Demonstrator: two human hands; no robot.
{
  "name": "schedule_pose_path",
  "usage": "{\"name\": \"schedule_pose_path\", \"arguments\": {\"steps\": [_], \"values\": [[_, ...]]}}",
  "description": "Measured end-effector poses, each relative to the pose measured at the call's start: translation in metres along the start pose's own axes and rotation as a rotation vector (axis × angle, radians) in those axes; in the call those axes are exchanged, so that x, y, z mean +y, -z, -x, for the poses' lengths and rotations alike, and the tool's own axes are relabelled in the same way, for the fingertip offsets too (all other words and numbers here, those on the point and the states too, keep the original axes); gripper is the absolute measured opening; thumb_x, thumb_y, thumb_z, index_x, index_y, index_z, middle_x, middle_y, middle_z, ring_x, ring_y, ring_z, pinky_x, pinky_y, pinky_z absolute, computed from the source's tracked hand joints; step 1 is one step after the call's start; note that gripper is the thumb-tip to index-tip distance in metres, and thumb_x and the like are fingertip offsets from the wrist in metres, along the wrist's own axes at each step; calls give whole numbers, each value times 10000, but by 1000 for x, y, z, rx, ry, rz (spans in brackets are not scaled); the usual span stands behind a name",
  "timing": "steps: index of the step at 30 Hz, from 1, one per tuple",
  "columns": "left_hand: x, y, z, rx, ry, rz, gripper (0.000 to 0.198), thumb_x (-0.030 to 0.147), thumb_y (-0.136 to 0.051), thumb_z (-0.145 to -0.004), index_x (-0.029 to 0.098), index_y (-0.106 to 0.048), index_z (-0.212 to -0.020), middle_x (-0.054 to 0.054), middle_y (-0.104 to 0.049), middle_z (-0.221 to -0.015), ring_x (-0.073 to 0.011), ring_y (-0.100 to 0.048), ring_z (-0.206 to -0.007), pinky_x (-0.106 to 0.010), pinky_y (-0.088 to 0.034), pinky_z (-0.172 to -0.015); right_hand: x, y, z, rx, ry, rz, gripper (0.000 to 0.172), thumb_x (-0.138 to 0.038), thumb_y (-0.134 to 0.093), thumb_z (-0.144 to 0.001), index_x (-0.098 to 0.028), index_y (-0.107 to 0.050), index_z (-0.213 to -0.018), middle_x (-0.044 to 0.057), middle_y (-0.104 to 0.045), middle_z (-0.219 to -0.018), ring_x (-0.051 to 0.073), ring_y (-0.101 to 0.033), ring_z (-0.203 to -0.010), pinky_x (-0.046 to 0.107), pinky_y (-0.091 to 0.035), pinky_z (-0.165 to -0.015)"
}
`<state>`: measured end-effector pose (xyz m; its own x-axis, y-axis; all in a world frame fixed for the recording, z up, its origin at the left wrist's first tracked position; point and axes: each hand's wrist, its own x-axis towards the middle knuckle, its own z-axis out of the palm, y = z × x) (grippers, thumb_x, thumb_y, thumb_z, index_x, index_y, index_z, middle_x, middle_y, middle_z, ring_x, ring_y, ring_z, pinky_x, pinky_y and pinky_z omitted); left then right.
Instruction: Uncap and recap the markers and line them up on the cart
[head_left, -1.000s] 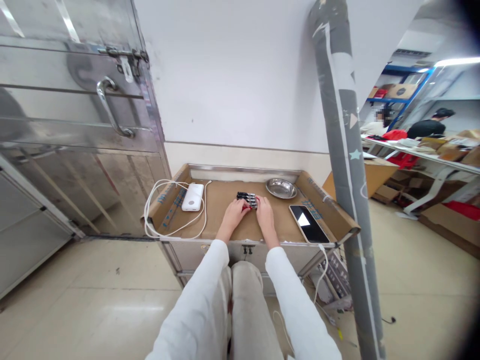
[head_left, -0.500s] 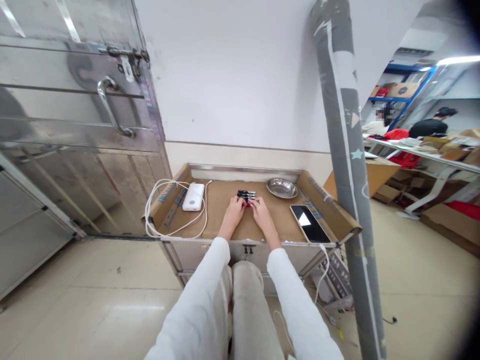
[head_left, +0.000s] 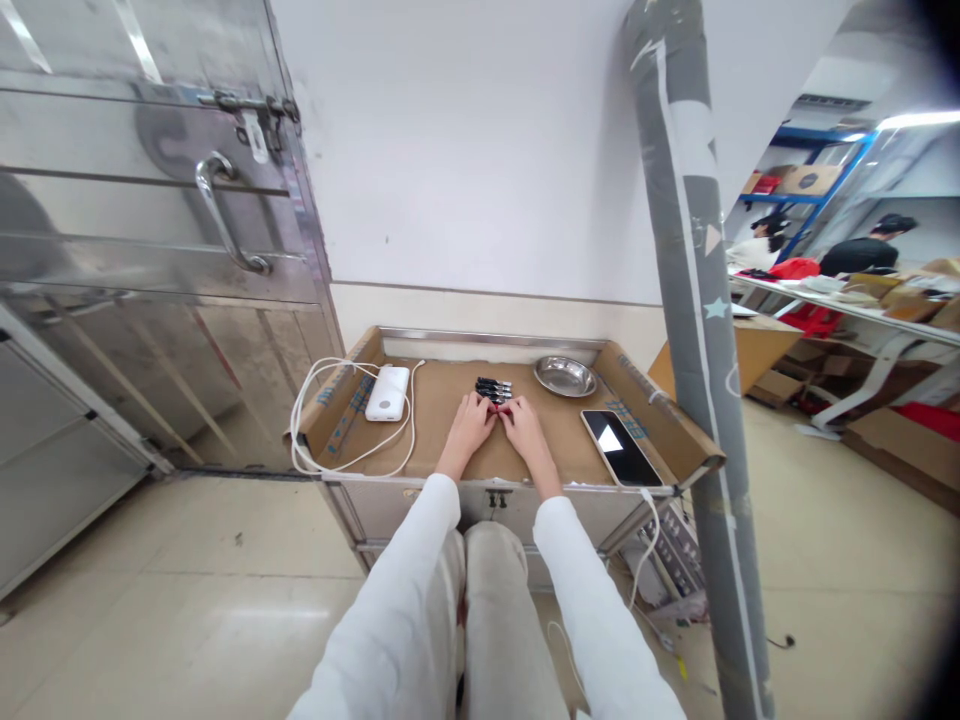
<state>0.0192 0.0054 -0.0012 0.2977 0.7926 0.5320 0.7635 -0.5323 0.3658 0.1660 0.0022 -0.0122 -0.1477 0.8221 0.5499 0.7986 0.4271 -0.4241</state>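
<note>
My left hand (head_left: 470, 428) and my right hand (head_left: 523, 428) rest close together at the middle of the cardboard-lined tabletop. Their fingertips are pinched around a small red item (head_left: 498, 408), mostly hidden by the fingers, so its kind does not show. Just beyond the fingertips lie several black pen-like sticks (head_left: 493, 387) with pale or silvery ends pointing right. They sit side by side in a short row, and the nearest ones are partly covered by my fingers.
On the left lies a white power bank (head_left: 388, 394) with a looped white cable (head_left: 301, 420). A shallow metal bowl (head_left: 565, 377) sits at the back right, a phone (head_left: 621, 448) in front of it. A tall grey wrapped roll (head_left: 694, 270) leans beside the table. Two people work farther right.
My fingertips have shifted slightly on the red item, and less of it shows now. The row of black sticks stays in place.
</note>
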Motion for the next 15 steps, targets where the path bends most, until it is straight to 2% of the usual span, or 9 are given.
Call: {"name": "schedule_pose_path", "arguments": {"steps": [4,9,12,15], "values": [[0,0,0,-1,32,-81,45,212,-528,-860,171,-546,-860,-75,-522,-923,-220,-492,-919,-373,-428,-861,-1,1,0,-16,14,0,201,-175,-422,-883,-187,-619,-923,69,-565,-930,188,-551,-879,324,-435,-858],[2,4,0,46,102,-139,61,177,-512,-860,158,-529,-915,-88,-529,-949,-230,-497,-946,-389,-422,-859,-6,6,2,21,-40,79,206,-153,-411,-880,-178,-609,-929,79,-573,-931,197,-545,-867,326,-424,-835],[7,9,2,79,116,-79,63,162,-482,-869,158,-529,-910,-91,-538,-944,-226,-506,-938,-387,-424,-856,-8,8,2,25,-66,130,193,-149,-417,-881,-177,-604,-918,81,-576,-928,199,-539,-859,318,-410,-816],[17,18,8,133,140,108,79,168,-455,-883,168,-533,-877,-72,-547,-914,-193,-525,-873,-357,-431,-841,-8,8,0,10,-82,173,175,-158,-431,-885,-179,-602,-908,81,-579,-929,198,-533,-867,308,-390,-804]]}}
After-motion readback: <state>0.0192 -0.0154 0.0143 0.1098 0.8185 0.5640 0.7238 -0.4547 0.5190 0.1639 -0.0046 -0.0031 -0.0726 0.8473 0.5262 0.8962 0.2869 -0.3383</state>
